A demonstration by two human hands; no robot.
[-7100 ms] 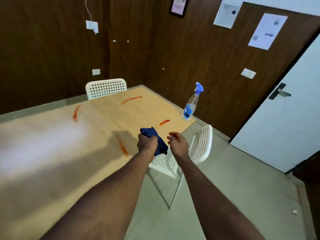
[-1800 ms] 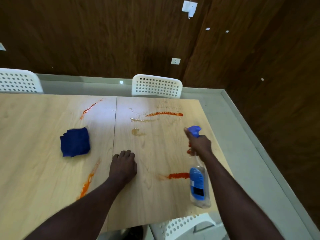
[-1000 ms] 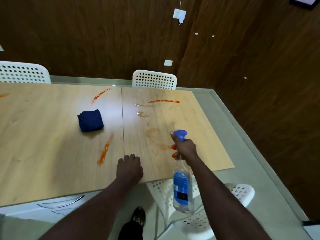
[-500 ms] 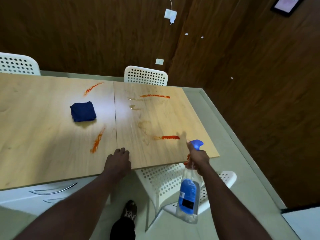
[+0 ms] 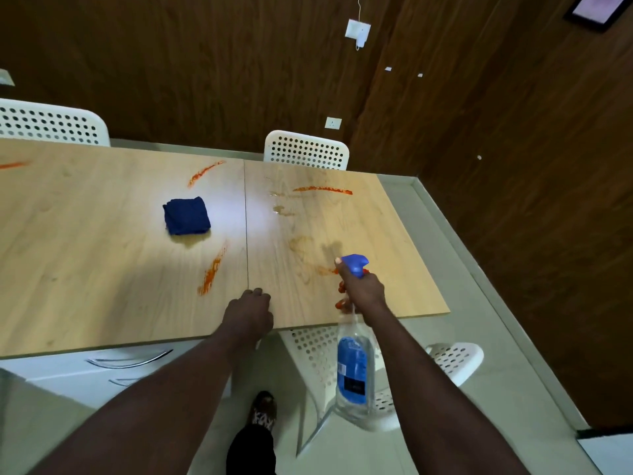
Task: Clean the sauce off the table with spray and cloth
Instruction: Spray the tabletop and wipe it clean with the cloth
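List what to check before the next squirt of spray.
1. Right hand grips the spray bottle at the trigger: ok.
2. Nozzle points out over the table: ok.
3. Left hand rests on the table, left of the nozzle and out of its line: ok.
4. Blue cloth lies unheld on the table, ready for wiping: ok.
5. Orange streak nearest the left hand looks dry, not sprayed: not ok.
6. Liquid left in the bottle: cannot tell.
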